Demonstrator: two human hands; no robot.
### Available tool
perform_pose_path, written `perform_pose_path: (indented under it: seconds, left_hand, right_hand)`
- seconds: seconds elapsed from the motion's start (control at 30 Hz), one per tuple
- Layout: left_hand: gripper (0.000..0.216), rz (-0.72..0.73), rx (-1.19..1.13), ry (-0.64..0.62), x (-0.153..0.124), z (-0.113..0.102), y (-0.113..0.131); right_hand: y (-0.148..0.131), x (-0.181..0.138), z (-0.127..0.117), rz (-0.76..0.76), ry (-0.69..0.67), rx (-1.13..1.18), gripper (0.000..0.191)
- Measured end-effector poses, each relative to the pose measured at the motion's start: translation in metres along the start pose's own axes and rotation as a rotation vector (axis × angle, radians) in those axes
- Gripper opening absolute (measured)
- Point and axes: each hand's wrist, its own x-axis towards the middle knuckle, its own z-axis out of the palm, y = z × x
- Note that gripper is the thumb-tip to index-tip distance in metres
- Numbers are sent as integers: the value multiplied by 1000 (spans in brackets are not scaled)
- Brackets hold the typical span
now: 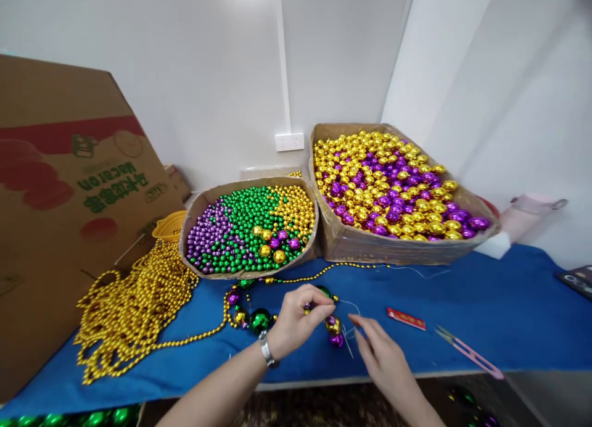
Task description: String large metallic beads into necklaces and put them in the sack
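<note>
Bead cluster [337, 340] lies between hands, nearer left hand [300, 319], long axis pointing toward person. Left fingertips pinched together, contents unclear; right hand [380, 350] by thread [350, 350], grip can't tell.

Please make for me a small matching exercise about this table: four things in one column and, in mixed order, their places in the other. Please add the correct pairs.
Things:
1. Pink-handled snips
2. Silver wristband
3. Heaped gold bead strands
4. White socket

Places:
A. On the wall
B. Beside the large printed carton
C. To the right of the right hand
D. Just behind the left hand

Pairs: 1-C, 2-D, 3-B, 4-A
</note>
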Motion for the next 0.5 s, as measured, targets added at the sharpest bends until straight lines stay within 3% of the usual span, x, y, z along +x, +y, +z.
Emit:
perform_pose_path:
  seconds: [0.13,0.27,0.4,0.5]
  left_hand:
    - [14,134,16,-61,28,-3,42]
    - [14,186,-22,-41,45,-3,63]
    - [18,96,-187,10,41,3,50]
    - [43,31,-276,-18,28,18,24]
  right_hand:
    - [-33,21,-22,-78,-24,27,36]
    - [-39,30,-23,-90,-77,78,33]
    - [-28,29,-29,-52,-50,127,37]
    - [-32,29,-44,-8,30,146,35]
